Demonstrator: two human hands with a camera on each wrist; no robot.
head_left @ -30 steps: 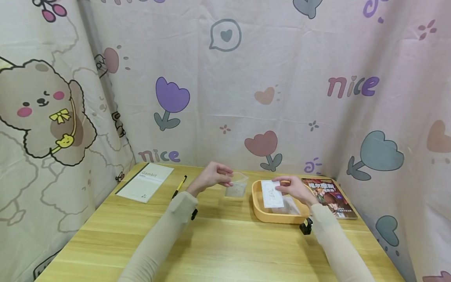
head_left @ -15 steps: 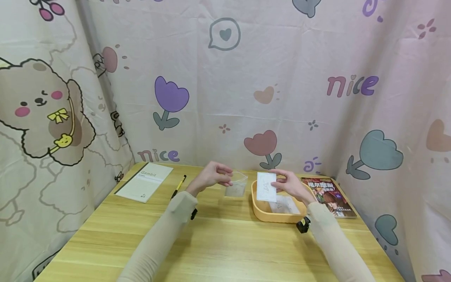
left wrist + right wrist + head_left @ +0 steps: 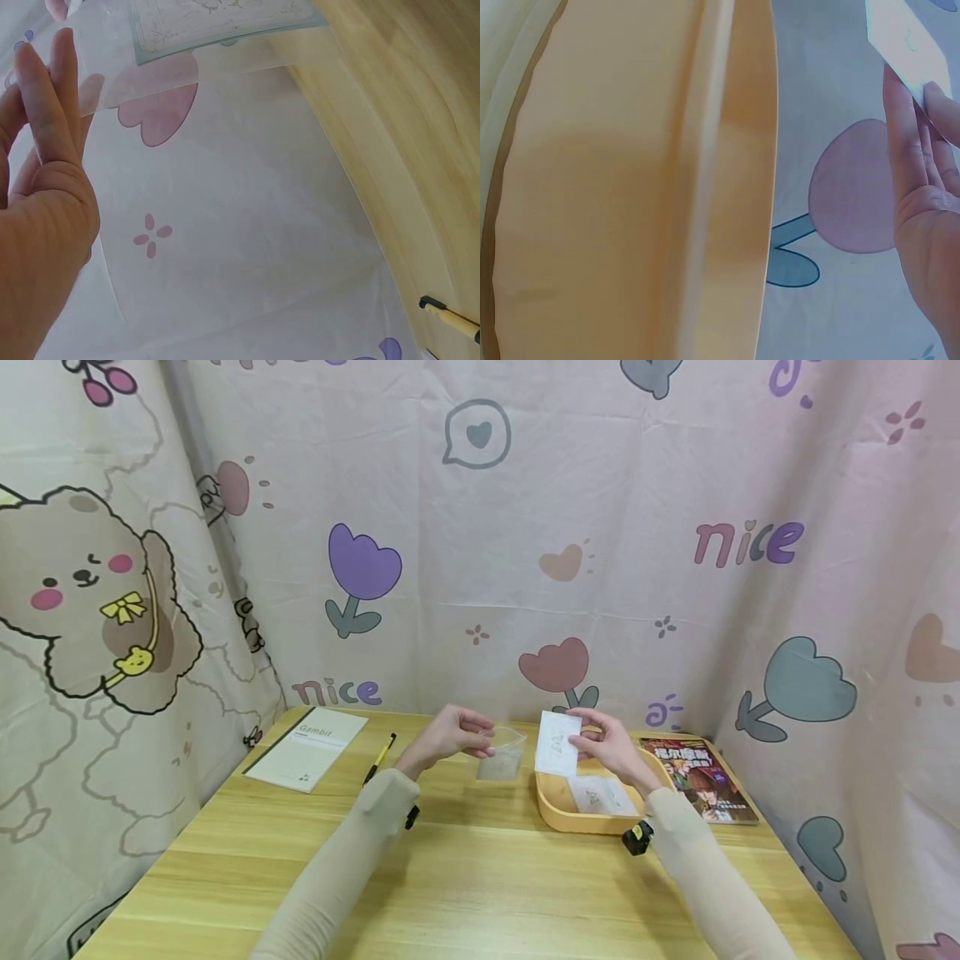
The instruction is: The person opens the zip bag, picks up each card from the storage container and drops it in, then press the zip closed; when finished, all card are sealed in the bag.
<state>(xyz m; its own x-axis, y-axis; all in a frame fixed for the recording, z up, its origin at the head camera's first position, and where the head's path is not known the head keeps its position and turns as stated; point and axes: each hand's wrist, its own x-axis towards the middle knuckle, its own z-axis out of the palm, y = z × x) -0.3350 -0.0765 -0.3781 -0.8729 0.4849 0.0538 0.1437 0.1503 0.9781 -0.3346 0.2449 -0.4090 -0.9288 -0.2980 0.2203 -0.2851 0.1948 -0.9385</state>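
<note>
A small white card with a faint printed pattern stands nearly upright in the air above the rear left corner of a yellow tray, pinched at its right edge between the thumb and fingers of the right hand; in the right wrist view only a corner of the card shows, pressed against the fingertips. Just to its left, and apart from it, the left hand pinches the upper edge of a clear plastic bag, fingers curled lightly on the rim, so that the bag hangs above the table with its mouth towards the card. The left wrist view shows the bag as a see-through film beside the straight fingers, with the card's lower edge visible through it at the top. Inside the tray lies a second white card or packet, flat on its floor. Right of the tray, touching or nearly touching its side, lies a magazine with a red cover. On the left part of the table lies a pale notebook, and beside it a yellow and black pen. A cartoon-printed curtain with tulips and a dog hangs behind and around the table.
</note>
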